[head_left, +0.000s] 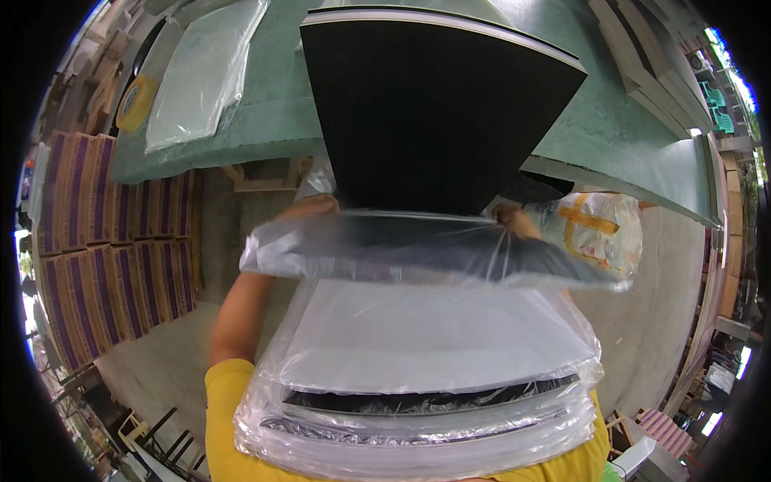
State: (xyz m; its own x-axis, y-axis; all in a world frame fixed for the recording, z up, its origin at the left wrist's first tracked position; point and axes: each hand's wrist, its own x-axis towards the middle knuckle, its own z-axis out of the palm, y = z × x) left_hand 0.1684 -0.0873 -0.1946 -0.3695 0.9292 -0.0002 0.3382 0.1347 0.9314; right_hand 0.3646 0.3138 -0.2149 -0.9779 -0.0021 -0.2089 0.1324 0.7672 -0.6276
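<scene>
Film over black panel: keep both sides level

R hand [518, 221]: fingers look closed on clear film [385, 245], creases fanning from the grip. L hand [317, 205]: fingers curled at film's other side; blurred, can't tell how firm the hold is. Pull evenly w/ both, else film will prob. skew or tear at R-hand creases.

Black panel [442, 104] is just beyond, btwn the hands, its near end at the film's edge (inside or behind, can't tell); far part over green table [273, 120], pale layers along its far edge. Keep corners clear of film, esp. R side.

Nearer the body: film-wrapped stack [450, 329]; don't snag it. Farther out: yellow tape roll [132, 100] + flat clear packets [201, 88] at L, taped bundle [594, 225] at R.
</scene>
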